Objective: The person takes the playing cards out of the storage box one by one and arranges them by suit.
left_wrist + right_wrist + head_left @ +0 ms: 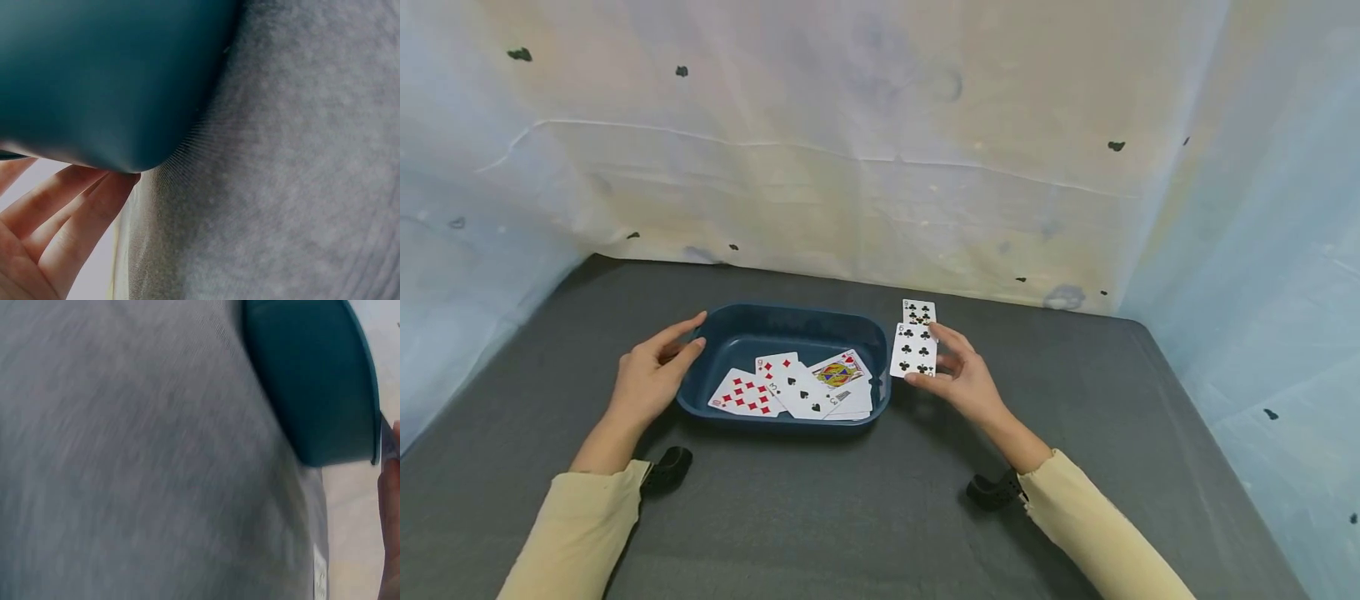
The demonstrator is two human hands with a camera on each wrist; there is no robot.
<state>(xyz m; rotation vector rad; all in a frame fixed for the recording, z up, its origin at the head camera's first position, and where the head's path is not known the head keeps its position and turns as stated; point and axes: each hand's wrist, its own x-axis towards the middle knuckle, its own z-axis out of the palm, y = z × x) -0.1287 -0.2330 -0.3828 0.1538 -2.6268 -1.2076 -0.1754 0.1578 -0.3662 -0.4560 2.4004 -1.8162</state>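
Note:
A dark blue rectangular tub [790,312] stands on the grey cloth with several playing cards [747,393] fanned in its near half. My left hand [655,371] holds the rim at the tub's left end; in the left wrist view its fingers [81,225] touch the outer wall. Just past the right end, my right hand [958,375] pinches a six of clubs playing card [914,350] by its right side, face up. Behind it, another clubs card [919,311] lies on the cloth, partly hidden by the held one. The right wrist view shows only a sliver of the held card [389,439].
A grey cloth [820,517] covers the tabletop. Pale hanging sheets [850,167] with small dark patches close off the back and both sides. Black straps [668,471] sit at the cuffs of the cream sleeves [580,533].

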